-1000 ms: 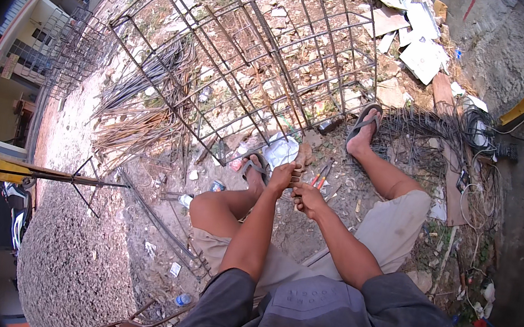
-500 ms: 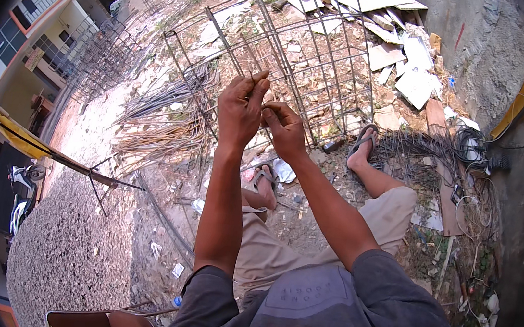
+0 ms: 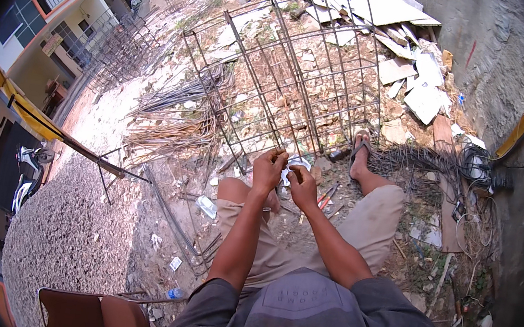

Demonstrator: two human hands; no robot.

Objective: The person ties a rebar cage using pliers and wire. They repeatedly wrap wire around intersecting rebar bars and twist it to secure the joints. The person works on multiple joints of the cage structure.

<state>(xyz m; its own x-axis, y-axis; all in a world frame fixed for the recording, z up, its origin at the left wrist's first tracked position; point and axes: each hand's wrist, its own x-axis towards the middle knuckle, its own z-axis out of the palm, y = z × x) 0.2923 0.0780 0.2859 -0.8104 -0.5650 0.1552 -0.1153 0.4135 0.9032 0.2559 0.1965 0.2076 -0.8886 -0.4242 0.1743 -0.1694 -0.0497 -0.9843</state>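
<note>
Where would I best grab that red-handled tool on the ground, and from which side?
Probably by its red handles, coming from the near side with the right hand, which is just left of it in the picture. The handles lie at the near end, while the dark end points away.

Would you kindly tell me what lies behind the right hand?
Part of a white, plastic-looking item shows past the right hand; whatever it directly covers cannot be seen.

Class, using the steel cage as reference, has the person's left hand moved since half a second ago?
Yes: against the steel cage, the left hand has moved downward in the picture, toward the cage's near edge.
</note>
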